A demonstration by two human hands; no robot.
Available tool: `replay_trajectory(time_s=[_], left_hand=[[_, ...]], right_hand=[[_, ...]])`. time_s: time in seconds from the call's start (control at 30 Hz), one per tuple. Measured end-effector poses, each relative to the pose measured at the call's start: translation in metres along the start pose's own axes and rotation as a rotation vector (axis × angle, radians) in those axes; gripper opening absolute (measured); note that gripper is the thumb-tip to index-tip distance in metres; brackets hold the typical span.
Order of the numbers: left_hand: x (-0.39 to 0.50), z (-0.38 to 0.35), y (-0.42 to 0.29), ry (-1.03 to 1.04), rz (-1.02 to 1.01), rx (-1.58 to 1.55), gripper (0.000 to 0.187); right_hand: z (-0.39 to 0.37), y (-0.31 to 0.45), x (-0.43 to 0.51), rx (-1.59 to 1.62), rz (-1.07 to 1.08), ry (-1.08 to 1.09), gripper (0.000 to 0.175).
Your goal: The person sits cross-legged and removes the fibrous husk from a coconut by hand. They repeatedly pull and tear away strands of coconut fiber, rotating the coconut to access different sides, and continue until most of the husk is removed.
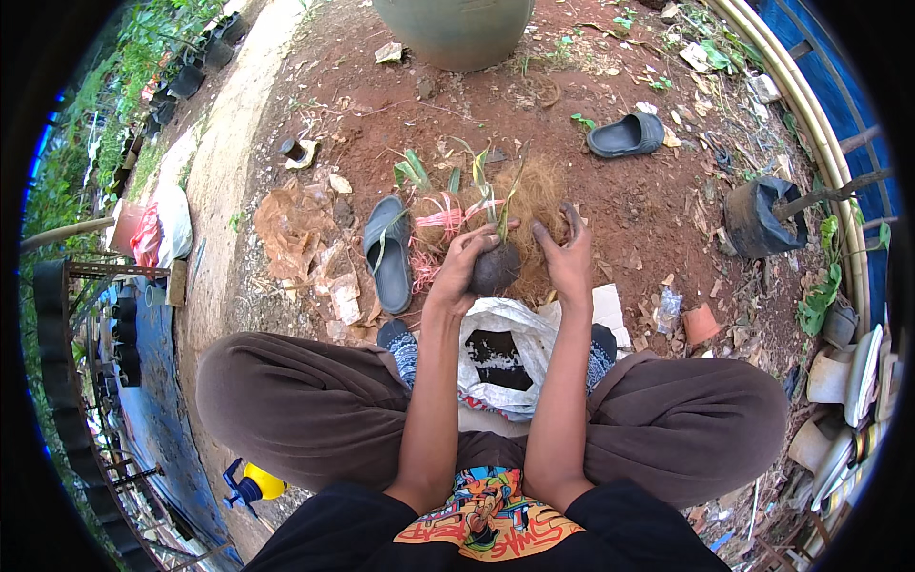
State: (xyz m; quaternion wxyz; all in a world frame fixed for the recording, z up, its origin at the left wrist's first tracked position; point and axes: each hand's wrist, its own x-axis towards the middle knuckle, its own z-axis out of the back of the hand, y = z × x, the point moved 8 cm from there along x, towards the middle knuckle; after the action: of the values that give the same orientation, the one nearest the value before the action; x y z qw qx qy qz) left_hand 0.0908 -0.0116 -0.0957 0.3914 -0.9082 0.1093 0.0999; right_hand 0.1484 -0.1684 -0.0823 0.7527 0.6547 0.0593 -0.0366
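Observation:
My left hand (459,263) grips a round, dark ball of soil (498,272) with a green shoot (509,193) rising from its top. To its right, my right hand (568,250) has its fingers apart and holds nothing; it is beside a loose mass of brown fibre (540,179). Pink plastic string (442,220) is wound around a fibre-covered bundle just beyond my left hand, and more string lies tangled below. Between my feet, under the soil ball, a white woven sack (475,314) stands with its mouth rolled back and dark soil (500,357) inside.
One grey sandal (388,254) lies left of the bundles, another (627,135) farther off at right. A large pot (457,36) stands ahead. At right are a black grow bag (761,222) and a small terracotta pot (700,324). A yellow spray bottle (263,481) is by my left knee.

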Motion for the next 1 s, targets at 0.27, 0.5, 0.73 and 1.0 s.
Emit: replay_trajectory(time_s=[0.27,0.5,0.73,1.0], left_hand=[[0.0,0.006,-0.002,-0.142,-0.014,-0.007,0.042],[-0.005,0.002,-0.005,-0.112,0.028,0.088,0.041],[0.001,0.005,0.004,-0.035,0.041,0.086,0.04],[0.002,0.017,-0.002,-0.153,-0.046,-0.086,0.059]], right_hand=[[0.024,-0.001,0.001,0.16,0.018,-0.236,0.062],[0.012,0.006,0.002,-0.101,0.067,-0.113,0.071],[0.022,0.005,0.0,0.152,0.094,-0.298,0.058],[0.021,0.007,0.0,0.011,0.05,-0.173,0.061]])
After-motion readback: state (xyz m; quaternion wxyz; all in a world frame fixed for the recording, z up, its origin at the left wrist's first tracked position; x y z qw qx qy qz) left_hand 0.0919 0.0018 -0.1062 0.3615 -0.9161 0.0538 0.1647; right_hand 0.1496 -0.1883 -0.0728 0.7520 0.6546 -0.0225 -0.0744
